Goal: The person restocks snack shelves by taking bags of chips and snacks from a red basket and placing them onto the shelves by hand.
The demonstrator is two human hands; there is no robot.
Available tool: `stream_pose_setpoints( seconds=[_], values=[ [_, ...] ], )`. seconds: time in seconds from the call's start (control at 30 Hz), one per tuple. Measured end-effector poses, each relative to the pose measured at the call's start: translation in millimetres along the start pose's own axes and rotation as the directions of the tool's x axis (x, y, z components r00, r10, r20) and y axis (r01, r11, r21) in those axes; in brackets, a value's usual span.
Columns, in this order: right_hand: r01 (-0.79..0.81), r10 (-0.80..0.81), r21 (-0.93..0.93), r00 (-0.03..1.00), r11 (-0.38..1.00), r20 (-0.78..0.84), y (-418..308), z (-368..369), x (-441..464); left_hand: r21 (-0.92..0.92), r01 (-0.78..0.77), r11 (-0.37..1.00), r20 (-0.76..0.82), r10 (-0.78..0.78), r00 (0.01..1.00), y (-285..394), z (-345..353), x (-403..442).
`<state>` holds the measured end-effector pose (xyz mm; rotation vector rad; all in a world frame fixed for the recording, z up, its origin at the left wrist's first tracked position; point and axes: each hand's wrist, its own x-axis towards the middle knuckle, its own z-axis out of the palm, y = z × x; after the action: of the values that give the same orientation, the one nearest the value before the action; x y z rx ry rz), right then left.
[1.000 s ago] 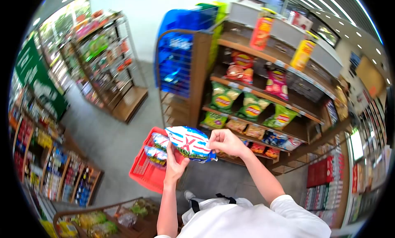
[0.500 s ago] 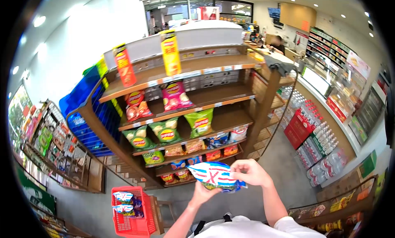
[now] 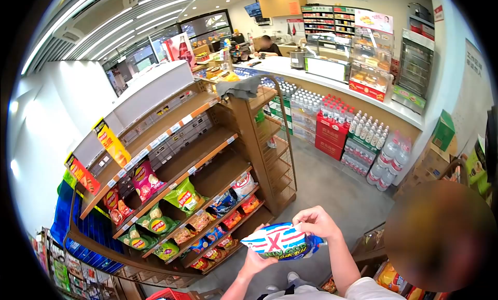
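A blue and white snack bag [image 3: 282,242] with a red X is held in front of my body, tilted slightly. My left hand [image 3: 255,262] supports its left side from below, with the thumb over the lower edge. At the upper right, my right hand [image 3: 316,222] pinches the bag's edge between thumb and fingers. The red basket [image 3: 168,295] shows only its rim at the bottom of the view; what lies in it is out of sight.
A snack shelf [image 3: 207,157] stands on the left, a grey cloth [image 3: 238,87] on its end. Bottled drinks [image 3: 363,131] line the counter [image 3: 290,66], where a person [image 3: 268,46] sits behind. Another person's blurred head [image 3: 441,235] is close at right.
The view has swung right, toward the counter. The basket has slid to the bottom edge, and a person's head now shows at the right. Both hands still hold the bag.
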<state>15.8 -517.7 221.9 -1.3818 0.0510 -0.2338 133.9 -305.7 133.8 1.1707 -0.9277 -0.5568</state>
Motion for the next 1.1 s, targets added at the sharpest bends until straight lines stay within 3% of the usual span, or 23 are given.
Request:
stream_pose_setpoints(
  seconds=[0.1, 0.17, 0.3, 0.37, 0.4, 0.43, 0.57, 0.73, 0.8, 1.03, 1.1],
  values=[
    [0.067, -0.067, 0.029, 0.998, 0.997, 0.001, 1.2, -5.5, -16.3, -0.115, -0.044, 0.992, 0.035, 0.048, 0.998, 19.1, 6.2, 17.1],
    [0.113, -0.113, 0.029, 0.994, 0.993, 0.005, 0.0, -7.2, -24.4, -0.091, -0.075, 0.993, 0.087, 0.083, 0.993, 21.9, 6.8, 21.6],
    [0.131, -0.120, 0.104, 0.987, 0.986, -0.108, 11.9, -1.7, -36.1, -0.109, -0.158, 0.981, 0.010, 0.160, 0.987, 19.9, 16.0, 13.1],
    [0.129, -0.114, 0.096, 0.982, 0.987, -0.152, 13.7, 7.5, -33.6, -0.083, -0.106, 0.991, -0.189, 0.089, 0.978, 15.6, 19.2, -1.3],
    [0.123, -0.110, 0.035, 0.962, 0.992, -0.250, 14.8, 15.6, -29.8, 0.029, -0.053, 0.998, -0.315, 0.060, 0.947, 1.7, 13.3, -9.6],
    [0.103, -0.107, -0.029, 0.933, 0.994, -0.343, 14.9, 23.1, -27.3, -0.009, 0.019, 1.000, -0.432, -0.021, 0.902, 10.3, 17.0, -11.0],
    [0.211, -0.226, -0.086, 0.945, 0.974, -0.238, 22.1, 44.4, -13.3, -0.079, 0.017, 0.997, -0.550, -0.058, 0.833, 23.8, 3.7, -9.9],
    [0.120, -0.138, -0.210, 0.988, 0.970, -0.075, 46.8, 71.1, 5.0, -0.155, -0.057, 0.986, -0.621, -0.052, 0.782, 36.7, -9.4, -15.4],
    [-0.007, -0.019, -0.283, 0.996, 0.959, -0.088, 43.4, 81.3, 15.8, -0.123, -0.036, 0.992, -0.621, -0.048, 0.782, 33.6, -13.8, -18.6],
    [-0.098, 0.086, -0.229, 0.994, 0.968, -0.065, 84.9, 72.4, 67.0, -0.207, -0.022, 0.978, -0.720, -0.137, 0.681, 8.1, -27.3, -16.9],
    [-0.152, 0.139, -0.237, 0.988, 0.960, -0.070, 93.7, 62.2, 82.8, -0.133, 0.038, 0.990, -0.674, -0.118, 0.729, -8.3, -38.3, -8.5]
  ],
)
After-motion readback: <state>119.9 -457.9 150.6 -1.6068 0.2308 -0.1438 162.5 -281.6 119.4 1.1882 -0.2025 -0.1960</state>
